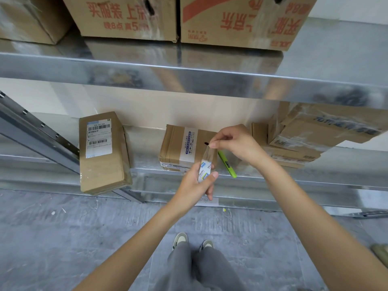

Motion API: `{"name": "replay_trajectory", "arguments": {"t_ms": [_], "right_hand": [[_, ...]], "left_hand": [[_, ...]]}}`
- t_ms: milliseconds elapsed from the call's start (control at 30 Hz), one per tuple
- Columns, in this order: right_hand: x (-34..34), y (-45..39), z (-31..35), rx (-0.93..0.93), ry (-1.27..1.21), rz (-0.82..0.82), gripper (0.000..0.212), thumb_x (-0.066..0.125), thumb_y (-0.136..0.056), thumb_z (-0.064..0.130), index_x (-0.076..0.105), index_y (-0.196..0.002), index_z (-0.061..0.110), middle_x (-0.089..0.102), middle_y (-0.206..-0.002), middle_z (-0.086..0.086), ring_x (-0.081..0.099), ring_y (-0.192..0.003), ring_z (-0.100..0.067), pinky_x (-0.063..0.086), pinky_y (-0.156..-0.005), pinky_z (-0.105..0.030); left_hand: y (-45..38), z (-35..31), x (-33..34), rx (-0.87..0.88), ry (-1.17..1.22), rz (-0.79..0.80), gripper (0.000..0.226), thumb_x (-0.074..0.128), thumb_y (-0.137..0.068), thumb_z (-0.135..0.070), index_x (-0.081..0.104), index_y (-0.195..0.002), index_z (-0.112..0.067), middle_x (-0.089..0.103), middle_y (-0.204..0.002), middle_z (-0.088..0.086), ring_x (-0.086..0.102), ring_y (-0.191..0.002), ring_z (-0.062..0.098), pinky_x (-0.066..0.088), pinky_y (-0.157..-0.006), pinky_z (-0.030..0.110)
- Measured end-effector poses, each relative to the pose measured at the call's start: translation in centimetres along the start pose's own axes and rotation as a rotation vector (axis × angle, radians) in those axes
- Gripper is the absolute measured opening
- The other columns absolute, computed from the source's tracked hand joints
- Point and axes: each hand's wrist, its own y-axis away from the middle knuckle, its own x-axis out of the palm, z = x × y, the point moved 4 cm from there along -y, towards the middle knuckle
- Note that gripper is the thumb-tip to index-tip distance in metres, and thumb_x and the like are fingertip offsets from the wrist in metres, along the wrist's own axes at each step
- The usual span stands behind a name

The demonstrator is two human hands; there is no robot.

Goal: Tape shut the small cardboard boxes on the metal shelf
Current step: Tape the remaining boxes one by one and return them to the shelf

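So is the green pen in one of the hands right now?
No, the green pen lies on the metal shelf beside the right hand, which pinches the tape end.

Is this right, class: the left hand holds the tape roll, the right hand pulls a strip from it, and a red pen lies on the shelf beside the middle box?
One detail is wrong: the head view shows the pen is green, not red. The left hand does hold the tape roll, the right hand pulls the strip, and the pen lies on the shelf beside the middle box.

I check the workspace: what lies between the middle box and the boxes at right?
In the head view, a green pen on the shelf, with the right hand above.
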Motion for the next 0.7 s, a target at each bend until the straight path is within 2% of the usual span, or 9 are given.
{"name": "replay_trajectory", "arguments": {"t_ms": [100, 200, 300, 400, 467, 567, 700], "right_hand": [[-0.6, -0.2, 0.5, -0.028, -0.032, -0.037, 0.020, 0.080, -0.074, 0.008, 0.071, -0.068, 0.025, 0.070, -0.066, 0.011, 0.060, -0.064, 0.000, 0.046, -0.065, -0.011], [-0.9, -0.5, 0.7, -0.046, -0.060, -0.061, 0.020, 0.079, -0.074, 0.006, 0.071, -0.068, 0.024, 0.069, -0.062, 0.016, 0.060, -0.063, 0.004, 0.045, -0.066, -0.010], [-0.9, -0.7, 0.4, -0.052, -0.047, -0.084, 0.017, 0.079, -0.075, 0.007, 0.072, -0.070, 0.022, 0.069, -0.065, 0.013, 0.059, -0.065, -0.001, 0.045, -0.067, -0.013], [-1.5, -1.4, -0.2, -0.025, -0.078, -0.139, 0.005, 0.077, -0.077, 0.008, 0.073, -0.078, 0.012, 0.069, -0.072, 0.000, 0.058, -0.068, -0.009, 0.045, -0.067, -0.018], [-1.7, -2.0, -0.6, 0.002, -0.064, -0.126, 0.004, 0.075, -0.079, 0.009, 0.072, -0.078, 0.012, 0.069, -0.076, -0.003, 0.059, -0.071, -0.011, 0.045, -0.069, -0.019], [-1.7, -2.8, -0.9, 0.016, -0.056, -0.096, 0.010, 0.073, -0.080, 0.007, 0.071, -0.075, 0.015, 0.068, -0.071, -0.003, 0.060, -0.068, -0.009, 0.044, -0.068, -0.017], [-1.5, -3.6, -0.9, -0.005, -0.055, -0.098, 0.014, 0.072, -0.078, 0.004, 0.071, -0.073, 0.016, 0.069, -0.069, 0.007, 0.060, -0.062, 0.003, 0.044, -0.064, -0.007]], "left_hand": [[-0.2, 0.7, -0.5, -0.114, -0.018, -0.003, 0.020, 0.053, -0.099, -0.034, 0.051, -0.093, -0.015, 0.051, -0.047, -0.004, 0.056, -0.044, 0.013, 0.042, -0.048, 0.015], [-0.7, 1.3, -0.7, -0.239, -0.030, 0.008, 0.038, 0.048, -0.098, -0.048, 0.054, -0.089, -0.012, 0.052, -0.044, -0.001, 0.058, -0.044, 0.014, 0.047, -0.056, 0.012], [-0.8, 1.7, -0.7, -0.313, -0.057, 0.010, 0.053, 0.042, -0.095, -0.060, 0.055, -0.084, -0.010, 0.054, -0.046, 0.001, 0.061, -0.048, 0.016, 0.048, -0.065, 0.018], [-0.5, 1.6, -0.6, -0.216, -0.034, -0.012, 0.047, 0.041, -0.099, -0.051, 0.054, -0.079, -0.011, 0.055, -0.045, 0.003, 0.061, -0.049, 0.020, 0.047, -0.073, 0.027], [0.1, 1.7, -0.3, -0.118, -0.027, -0.020, 0.038, 0.041, -0.101, -0.042, 0.054, -0.081, -0.012, 0.055, -0.045, 0.003, 0.059, -0.049, 0.020, 0.045, -0.073, 0.031], [0.6, 1.9, 0.0, -0.068, 0.051, -0.041, 0.032, 0.041, -0.094, -0.040, 0.053, -0.081, -0.014, 0.053, -0.045, 0.004, 0.056, -0.050, 0.019, 0.042, -0.075, 0.031], [0.2, 1.9, 0.2, -0.073, 0.061, -0.136, 0.033, 0.042, -0.102, -0.034, 0.053, -0.080, -0.012, 0.048, -0.041, 0.002, 0.047, -0.042, 0.017, 0.045, -0.065, 0.033]]}}
